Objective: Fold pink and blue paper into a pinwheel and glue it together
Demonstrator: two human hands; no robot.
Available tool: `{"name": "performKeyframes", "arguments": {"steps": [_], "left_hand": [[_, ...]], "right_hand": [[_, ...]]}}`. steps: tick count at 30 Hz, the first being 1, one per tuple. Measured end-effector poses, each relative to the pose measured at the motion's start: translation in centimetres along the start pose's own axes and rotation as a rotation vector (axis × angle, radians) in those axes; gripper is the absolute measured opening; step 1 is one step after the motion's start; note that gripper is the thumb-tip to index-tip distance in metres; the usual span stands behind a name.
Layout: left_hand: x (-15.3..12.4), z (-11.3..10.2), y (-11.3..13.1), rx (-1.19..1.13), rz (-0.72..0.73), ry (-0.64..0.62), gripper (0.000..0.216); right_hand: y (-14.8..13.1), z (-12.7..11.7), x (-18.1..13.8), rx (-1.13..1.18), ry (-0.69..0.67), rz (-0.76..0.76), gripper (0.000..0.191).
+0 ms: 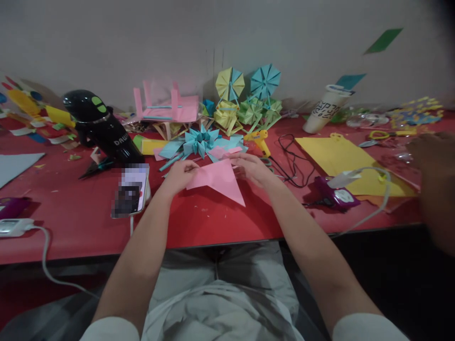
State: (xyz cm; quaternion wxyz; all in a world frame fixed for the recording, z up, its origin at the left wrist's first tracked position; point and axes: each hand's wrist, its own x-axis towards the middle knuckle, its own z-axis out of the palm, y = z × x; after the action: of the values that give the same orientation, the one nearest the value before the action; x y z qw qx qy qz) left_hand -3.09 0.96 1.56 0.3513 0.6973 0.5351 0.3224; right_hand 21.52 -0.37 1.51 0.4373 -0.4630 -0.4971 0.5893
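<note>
A folded sheet of pink paper (217, 177) is held above the red table, one pointed corner hanging toward my lap. My left hand (182, 176) grips its left edge, thumb and fingers closed on it. On the opposite side, my right hand (251, 169) pinches the upper right edge; some of its fingertips are hidden behind the paper. Just beyond lie a blue folded paper star (201, 141) and a yellow hot glue gun (260, 141).
A phone (132, 192) and black bottle (106, 125) stand left. Behind are a pink paper chair-like model (168, 109) and paper wheels (266, 81). Rightward are a purple power strip (336, 194), yellow paper (327, 154), a cup (325, 109) and another person's arm (435, 180).
</note>
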Motion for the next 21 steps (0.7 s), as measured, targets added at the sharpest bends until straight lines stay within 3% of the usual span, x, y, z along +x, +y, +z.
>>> {"name": "performKeyframes", "arguments": {"steps": [3,6,10,15,21], "left_hand": [[-0.4,0.7,0.4,0.059,0.079,-0.131,0.012],[-1.0,1.8,1.0,0.184,0.162,-0.141,0.016],[-1.5,2.7,1.6,0.289,0.246,-0.146,0.02],[-1.5,2.9,1.5,0.356,0.325,-0.118,0.02],[-1.5,3.3,1.6,0.261,0.288,-0.095,0.015]], "right_hand": [[0.4,0.2,0.1,-0.123,-0.048,-0.106,0.037],[1.3,0.5,0.4,-0.346,-0.13,-0.264,0.032],[1.8,1.1,0.5,-0.581,-0.166,-0.361,0.023],[1.7,1.5,0.3,-0.604,-0.179,-0.408,0.025],[1.3,1.5,0.2,-0.586,-0.203,-0.425,0.022]]}}
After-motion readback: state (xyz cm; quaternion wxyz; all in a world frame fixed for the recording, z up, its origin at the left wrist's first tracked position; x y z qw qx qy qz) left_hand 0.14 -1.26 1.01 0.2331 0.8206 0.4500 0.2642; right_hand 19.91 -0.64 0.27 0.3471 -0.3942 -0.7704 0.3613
